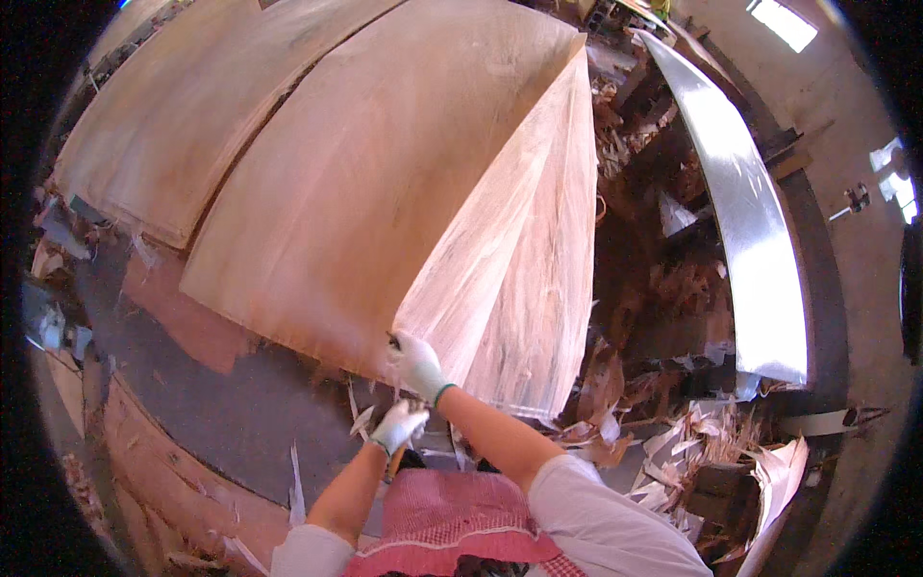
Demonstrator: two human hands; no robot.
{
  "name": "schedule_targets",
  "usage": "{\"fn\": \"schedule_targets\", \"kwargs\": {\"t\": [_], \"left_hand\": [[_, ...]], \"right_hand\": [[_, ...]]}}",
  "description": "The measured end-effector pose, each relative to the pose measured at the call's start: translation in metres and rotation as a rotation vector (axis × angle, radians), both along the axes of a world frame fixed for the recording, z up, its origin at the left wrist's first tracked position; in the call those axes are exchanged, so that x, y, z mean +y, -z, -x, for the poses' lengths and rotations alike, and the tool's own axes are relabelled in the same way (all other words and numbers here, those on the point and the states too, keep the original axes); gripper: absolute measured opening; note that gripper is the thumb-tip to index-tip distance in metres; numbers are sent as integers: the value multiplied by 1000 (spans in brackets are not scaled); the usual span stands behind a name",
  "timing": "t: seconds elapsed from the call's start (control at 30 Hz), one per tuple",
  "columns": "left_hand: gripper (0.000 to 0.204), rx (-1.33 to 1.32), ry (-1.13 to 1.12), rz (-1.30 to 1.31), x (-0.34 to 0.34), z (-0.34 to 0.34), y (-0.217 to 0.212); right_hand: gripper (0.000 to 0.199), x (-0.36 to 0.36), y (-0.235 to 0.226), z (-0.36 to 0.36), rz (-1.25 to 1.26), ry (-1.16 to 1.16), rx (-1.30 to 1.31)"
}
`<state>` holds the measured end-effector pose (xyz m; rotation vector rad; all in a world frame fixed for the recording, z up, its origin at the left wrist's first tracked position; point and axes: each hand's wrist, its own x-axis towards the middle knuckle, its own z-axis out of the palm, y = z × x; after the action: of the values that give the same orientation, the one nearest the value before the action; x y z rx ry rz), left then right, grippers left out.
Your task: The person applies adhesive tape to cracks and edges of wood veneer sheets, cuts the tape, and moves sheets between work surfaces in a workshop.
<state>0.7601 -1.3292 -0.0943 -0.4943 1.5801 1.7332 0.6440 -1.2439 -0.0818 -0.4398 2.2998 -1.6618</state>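
Observation:
A wide, thin wood veneer sheet [500,250] lies on top of a veneer stack [356,183], its near-left corner lifted and folded over toward the right. My right hand [416,365], in a white glove with a green cuff, is closed on that lifted corner. Just below and left of it, clear of the stack's near edge, my left hand [399,425] wears a matching glove with its fingers curled. A short orange-yellow piece [393,466] shows beneath the left hand; what the fingers hold is too small to tell.
Another veneer stack [212,115] stands at the left across a narrow gap. To the right runs a long shiny metal strip [745,212]. Torn veneer scraps [692,447] pile up at the lower right, and a long wood sheet [183,481] lies at the lower left.

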Motion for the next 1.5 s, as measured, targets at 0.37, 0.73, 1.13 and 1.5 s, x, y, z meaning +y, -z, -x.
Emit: {"fn": "schedule_targets", "kwargs": {"t": [0.37, 0.73, 1.13, 1.5], "left_hand": [[26, 724, 113, 269, 27, -30, 58], [38, 282, -73, 260, -85, 1, 68], [66, -294, -391, -101, -90, 39, 21], [49, -248, -348, -399, -79, 55, -203]], "right_hand": [[30, -57, -19, 23, -550, -230, -10], [14, -27, -379, -57, 924, -146, -256], [19, -30, -398, -76, 427, 88, 38], [51, -38, -127, 19, -329, 386, -2]]}}
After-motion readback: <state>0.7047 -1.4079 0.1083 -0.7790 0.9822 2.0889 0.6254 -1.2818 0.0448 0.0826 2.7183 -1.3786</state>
